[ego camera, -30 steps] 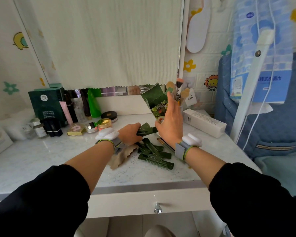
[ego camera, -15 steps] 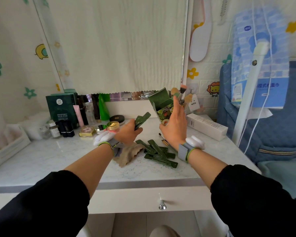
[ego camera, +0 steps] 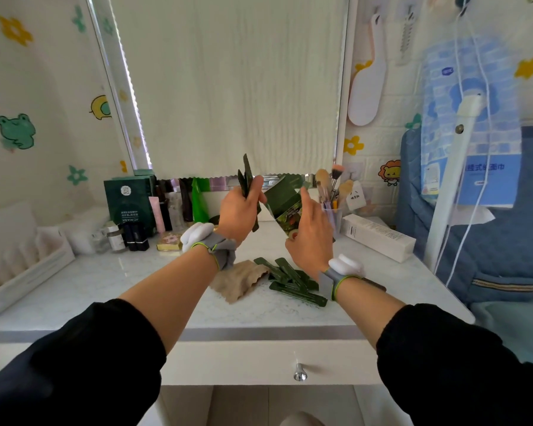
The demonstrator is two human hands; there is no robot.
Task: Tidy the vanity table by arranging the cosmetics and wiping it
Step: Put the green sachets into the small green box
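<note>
Raised since earlier, left hand (ego camera: 240, 210) grips green sachets (ego camera: 247, 176) upright, just left of the green box (ego camera: 280, 196); right hand (ego camera: 311, 241) holds that box. Loose sachets (ego camera: 293, 282) lie below it on the bench (ego camera: 120, 281).

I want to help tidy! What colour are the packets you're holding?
Dark green; the packets in the left hand show best in the head view.

Left hand (ego camera: 240, 213) grips green sachets (ego camera: 247, 177) just left of the open green box (ego camera: 284, 195), which the right hand (ego camera: 310, 241) holds.
</note>
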